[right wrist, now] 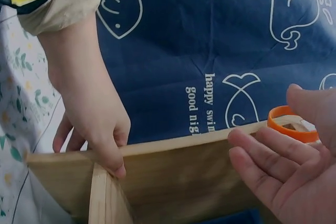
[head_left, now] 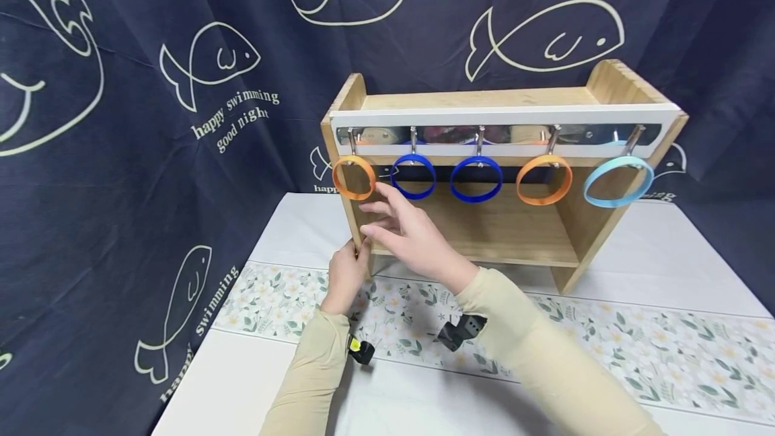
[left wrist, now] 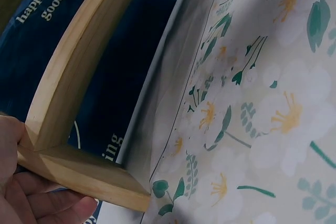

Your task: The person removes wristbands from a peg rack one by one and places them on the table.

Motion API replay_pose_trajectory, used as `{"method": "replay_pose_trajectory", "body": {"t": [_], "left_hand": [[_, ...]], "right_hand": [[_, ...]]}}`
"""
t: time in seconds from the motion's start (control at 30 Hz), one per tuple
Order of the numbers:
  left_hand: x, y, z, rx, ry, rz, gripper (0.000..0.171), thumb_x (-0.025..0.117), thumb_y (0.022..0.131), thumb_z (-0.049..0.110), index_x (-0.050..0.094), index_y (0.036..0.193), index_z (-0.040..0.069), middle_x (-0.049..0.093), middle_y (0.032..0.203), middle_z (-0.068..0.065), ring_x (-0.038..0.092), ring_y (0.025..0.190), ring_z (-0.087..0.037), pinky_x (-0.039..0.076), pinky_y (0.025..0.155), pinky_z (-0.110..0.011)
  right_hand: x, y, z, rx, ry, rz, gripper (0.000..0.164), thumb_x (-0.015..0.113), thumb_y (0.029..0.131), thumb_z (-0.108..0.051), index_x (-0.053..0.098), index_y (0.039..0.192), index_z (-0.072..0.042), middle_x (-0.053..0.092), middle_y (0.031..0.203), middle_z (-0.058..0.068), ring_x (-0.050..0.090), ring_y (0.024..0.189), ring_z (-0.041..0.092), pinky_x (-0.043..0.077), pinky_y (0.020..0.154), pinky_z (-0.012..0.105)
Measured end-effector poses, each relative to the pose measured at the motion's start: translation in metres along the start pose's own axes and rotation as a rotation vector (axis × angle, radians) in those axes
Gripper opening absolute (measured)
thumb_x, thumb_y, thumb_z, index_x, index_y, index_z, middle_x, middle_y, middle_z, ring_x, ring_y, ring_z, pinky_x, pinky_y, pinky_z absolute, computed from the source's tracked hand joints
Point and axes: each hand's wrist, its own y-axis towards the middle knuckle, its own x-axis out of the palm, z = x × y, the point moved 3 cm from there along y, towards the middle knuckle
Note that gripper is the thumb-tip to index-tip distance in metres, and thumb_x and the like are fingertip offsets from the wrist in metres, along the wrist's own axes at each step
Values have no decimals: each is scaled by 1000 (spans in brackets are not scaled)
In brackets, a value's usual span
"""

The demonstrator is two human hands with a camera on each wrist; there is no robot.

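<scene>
A wooden shelf (head_left: 484, 221) stands on the table, with a white front rail (head_left: 508, 115) carrying several metal hooks. At the shelf's lower left corner, my left hand (head_left: 346, 273) grips the side panel (left wrist: 100, 182), thumb on the inner side near the lower board. My right hand (head_left: 418, 237) is raised in front of the shelf's left part, fingers loosely bent and holding nothing. Its fingertips come right by the leftmost orange ring (head_left: 354, 178), which hangs from a hook. In the right wrist view that orange ring (right wrist: 286, 124) shows beyond the fingers.
Along the rail hang two blue rings (head_left: 476, 179), another orange ring (head_left: 544, 181) and a light blue ring (head_left: 618, 182). A floral runner (head_left: 666, 348) crosses the white table. Behind the shelf hangs a dark blue curtain (head_left: 242, 133) with fish drawings.
</scene>
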Motion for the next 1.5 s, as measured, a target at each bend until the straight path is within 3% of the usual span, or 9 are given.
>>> {"method": "replay_pose_trajectory", "body": {"t": [0.27,0.57,0.83,1.03,1.37,1.5], "left_hand": [[0,0,1,20,-14,5,38,49,102,36,61,82,5,48,56,0,41,45,-13,31,41,-27],[1,0,0,2,-19,-10,38,49,102,35,58,79,7,50,56,-1,43,45,-13,32,40,-26],[1,-1,2,20,-9,10,35,51,102,32,61,81,5,59,61,-5,50,49,-15,37,42,-27],[0,-1,3,23,-28,12,36,52,102,31,58,76,7,51,54,-1,43,44,-13,31,39,-26],[1,-1,1,29,-27,7,38,50,102,35,58,78,7,48,53,0,41,42,-12,30,38,-26],[0,-1,1,24,-21,-1,39,49,102,35,53,73,10,48,53,0,42,43,-13,31,39,-26]], "right_hand": [[2,4,-4,18,183,95,39,65,92,-1,48,126,5,67,113,20,67,101,26,53,84,32],[3,7,-9,28,249,258,14,66,91,-2,56,99,5,70,93,24,71,74,21,57,71,36],[0,5,-10,-7,248,293,12,60,95,-1,55,103,7,69,90,24,69,76,39,57,73,42],[-3,4,-12,-40,253,307,13,59,96,-1,53,105,7,71,90,21,70,76,33,57,74,35],[-5,1,-17,-51,271,290,10,56,97,-1,52,105,5,71,90,21,69,80,39,56,76,35],[-5,-3,-20,-42,263,279,10,56,98,-2,52,105,4,71,90,20,70,79,36,56,77,35]]}}
